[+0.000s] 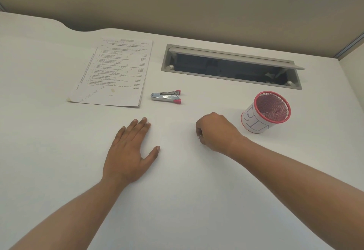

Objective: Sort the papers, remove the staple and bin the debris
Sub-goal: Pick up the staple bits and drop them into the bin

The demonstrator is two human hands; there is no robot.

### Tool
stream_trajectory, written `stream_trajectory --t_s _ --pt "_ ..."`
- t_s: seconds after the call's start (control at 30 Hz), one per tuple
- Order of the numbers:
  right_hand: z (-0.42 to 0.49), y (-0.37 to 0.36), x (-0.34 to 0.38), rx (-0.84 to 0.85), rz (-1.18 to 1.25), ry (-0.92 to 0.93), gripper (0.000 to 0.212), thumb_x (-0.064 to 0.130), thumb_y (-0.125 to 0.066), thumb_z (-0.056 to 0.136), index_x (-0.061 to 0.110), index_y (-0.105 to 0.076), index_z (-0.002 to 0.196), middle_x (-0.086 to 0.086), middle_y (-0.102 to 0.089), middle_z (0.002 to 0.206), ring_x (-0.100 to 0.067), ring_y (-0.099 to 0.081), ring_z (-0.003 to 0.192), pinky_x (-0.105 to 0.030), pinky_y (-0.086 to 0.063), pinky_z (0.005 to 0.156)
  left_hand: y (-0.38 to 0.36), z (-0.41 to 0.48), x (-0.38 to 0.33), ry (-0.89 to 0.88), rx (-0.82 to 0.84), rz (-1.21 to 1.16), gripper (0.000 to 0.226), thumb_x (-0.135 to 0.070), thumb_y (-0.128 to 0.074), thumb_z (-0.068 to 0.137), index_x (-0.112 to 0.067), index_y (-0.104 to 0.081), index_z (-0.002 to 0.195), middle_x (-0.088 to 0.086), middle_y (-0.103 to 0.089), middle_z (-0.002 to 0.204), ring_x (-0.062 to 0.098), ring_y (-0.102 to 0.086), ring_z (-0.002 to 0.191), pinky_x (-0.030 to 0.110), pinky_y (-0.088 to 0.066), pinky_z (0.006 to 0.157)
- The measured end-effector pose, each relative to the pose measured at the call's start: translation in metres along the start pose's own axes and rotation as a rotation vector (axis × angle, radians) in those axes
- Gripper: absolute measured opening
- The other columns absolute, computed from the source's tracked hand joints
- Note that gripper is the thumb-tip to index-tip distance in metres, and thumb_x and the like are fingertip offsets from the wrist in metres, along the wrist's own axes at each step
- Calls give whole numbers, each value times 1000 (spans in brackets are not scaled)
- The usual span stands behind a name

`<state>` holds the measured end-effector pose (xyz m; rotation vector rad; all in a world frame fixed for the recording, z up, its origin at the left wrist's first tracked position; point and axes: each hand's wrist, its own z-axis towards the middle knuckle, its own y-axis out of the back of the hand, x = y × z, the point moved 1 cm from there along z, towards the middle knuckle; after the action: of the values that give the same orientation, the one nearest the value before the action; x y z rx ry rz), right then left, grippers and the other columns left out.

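A stack of printed papers (114, 72) lies flat on the white desk at the back left. To its right rests a chrome staple remover (166, 97) with pink tips. A red mesh cup (265, 112) wrapped in a paper label reading BIN stands at the right. My left hand (130, 151) lies flat on the desk, palm down, fingers spread, holding nothing. My right hand (214, 131) rests on the desk left of the cup, fingers curled and pinched at something tiny and pale near the desk surface; I cannot make out what it is.
A grey cable hatch (232, 66) with its lid propped open is set into the desk behind the cup. A beige partition wall (177, 3) bounds the desk at the back and right. The desk's back edge curves at the far left.
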<state>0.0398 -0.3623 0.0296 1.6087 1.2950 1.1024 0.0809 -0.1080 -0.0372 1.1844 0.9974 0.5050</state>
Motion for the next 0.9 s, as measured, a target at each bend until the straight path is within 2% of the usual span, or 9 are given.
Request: stream_trajectory --t_s 0.13,0.27,0.33,0.43,0.57,0.77,0.83,0.9 --pt "2 2 -4 -8 153 -52 9 10 -67 76 18 -69 77 -2 -69 84 -22 -62 77 -24 -43 59 0 0 1 1 -1 3 74 -63 -37 91 -23 -39 153 -11 -29 165 10 -21 154 39 -15 126" --pt "-2 7 -20 -20 534 -203 12 9 -74 70 19 -71 65 15 -65 64 -1 -60 62 -13 -42 50 -1 0 1 1 3 2 74 -63 -37 91 -24 -39 153 -12 -29 165 9 -21 154 39 -15 126" --pt "-7 10 -26 -39 749 -288 11 6 -75 69 16 -74 64 12 -69 59 4 -60 52 -12 -45 48 -1 0 1 4 8 -5 75 -64 -37 90 -24 -38 154 -13 -27 165 8 -19 154 39 -14 127" --pt "-17 18 -30 -59 1030 -328 10 -3 -74 72 6 -73 67 7 -71 56 -5 -65 54 -19 -53 56 -2 -1 2 5 7 -8 75 -64 -37 90 -25 -38 154 -13 -27 165 8 -19 154 37 -13 127" --pt "-31 41 -32 -105 1318 -320 15 -11 -74 75 2 -72 68 0 -73 62 -12 -69 59 -20 -57 61 -1 0 1 2 5 -6 75 -64 -37 90 -24 -38 154 -13 -28 165 8 -20 154 38 -14 126" --pt "-60 91 -57 -260 1448 -255 24 -6 -75 76 12 -76 60 -2 -75 66 -12 -71 62 -18 -56 63 -1 -1 2 -3 7 3 76 -64 -36 90 -24 -39 154 -12 -28 165 9 -21 154 38 -14 126" --pt "-69 106 -72 -316 1380 -268 23 -3 -76 76 14 -77 61 0 -74 65 -13 -71 63 -18 -56 63 -1 -1 1 -6 5 1 76 -64 -37 89 -24 -39 153 -12 -29 164 9 -22 153 39 -15 126" --pt "-75 115 -88 -351 1141 -340 19 2 -78 75 15 -77 62 4 -73 61 -18 -69 67 -24 -56 62 -1 0 1 -8 3 -6 76 -65 -37 89 -24 -40 153 -12 -30 164 10 -22 153 39 -15 126"
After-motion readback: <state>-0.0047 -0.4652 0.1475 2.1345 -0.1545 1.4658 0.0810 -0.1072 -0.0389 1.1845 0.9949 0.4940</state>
